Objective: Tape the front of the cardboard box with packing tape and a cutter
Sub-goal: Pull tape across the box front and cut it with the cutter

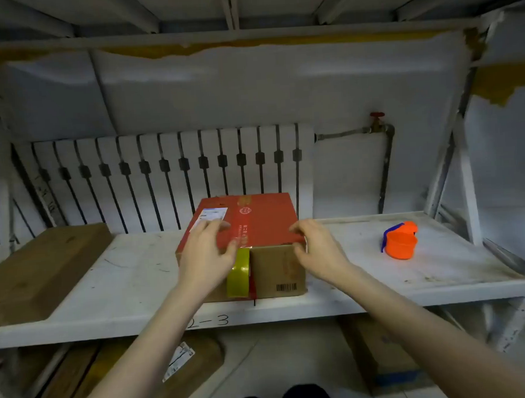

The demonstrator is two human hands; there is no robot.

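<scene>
A cardboard box with a red printed top and a white label stands at the middle of the white shelf. A roll of yellowish packing tape hangs against the box's front face, its strip running up over the top edge. My left hand lies spread on the top front edge just above the roll, fingertips pressing the tape. My right hand cups the box's front right top corner. An orange cutter with a blue part sits on the shelf to the right, away from both hands.
A flat brown cardboard piece lies at the shelf's left end. A white radiator and a pipe with a red valve stand behind. More boxes sit on the floor below the shelf.
</scene>
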